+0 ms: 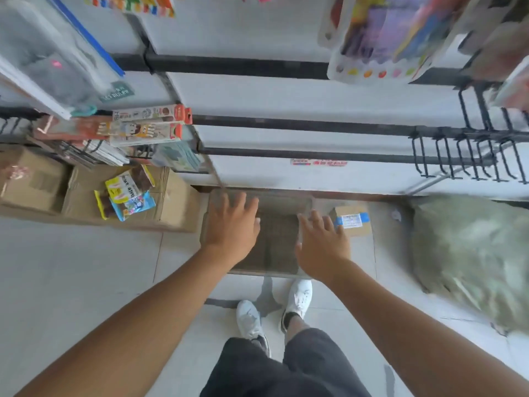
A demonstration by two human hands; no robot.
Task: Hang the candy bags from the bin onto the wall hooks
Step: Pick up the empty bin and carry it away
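Note:
A brownish see-through bin (279, 202) stands on the floor against the wall, and I see no bags inside it. My left hand (232, 224) hovers over its left side with fingers spread and holds nothing. Over the bin's right side my right hand (323, 242) is likewise spread and bare. Black wall hooks (463, 156) jut from the rails at the right, several of them bare. Yellow and blue candy bags (126, 193) lie on a cardboard box at the left. A colourful bag (383, 38) hangs at the upper right.
Flat cardboard boxes (86, 196) line the floor at the left. A small taped carton (353, 220) sits right of the bin. A big greenish plastic sack (472, 253) fills the right floor. Packaged goods (146, 124) hang at the left. My white shoes (274, 308) stand behind the bin.

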